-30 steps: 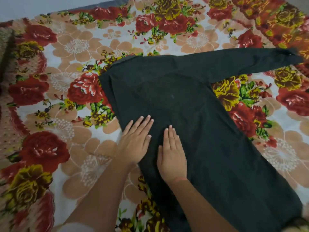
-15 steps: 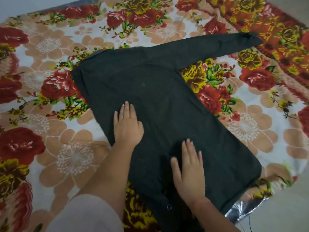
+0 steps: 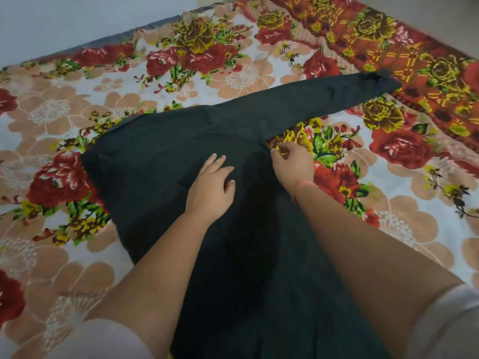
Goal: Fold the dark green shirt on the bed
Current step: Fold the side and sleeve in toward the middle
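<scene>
Across the whole view we find the bed (image 3: 77,255), covered by a floral blanket (image 3: 233,73) printed with red roses, peach blossoms and yellow flowers on a pale ground; a darker red and yellow checked border runs along its far right side. Beyond the far edge we see only a plain pale surface.

On the blanket lies the dark green shirt (image 3: 160,177), spread flat and reaching from the near edge of the view up toward the middle of the bed. Its left side appears folded in, giving a straight slanted edge there. One long sleeve (image 3: 324,102) extends flat toward the far right, and its cuff touches the checked border.

We note two bare forearms entering from the near edge, each with a pale sleeve (image 3: 90,340) pushed up near the elbow. Both pass over the body of the shirt.

The left hand (image 3: 211,189) rests palm down on the middle of the shirt, fingers loosely spread and slightly curled, thumb toward the right. It has hold of nothing; it lies on the cloth.

The right hand (image 3: 293,164) sits at the shirt's right edge, just under the point where the sleeve joins the body. Its fingers are curled in toward the thumb at that edge. We cannot tell whether cloth is actually pinched between them. A thin pinkish band (image 3: 302,189) circles the right wrist.
</scene>
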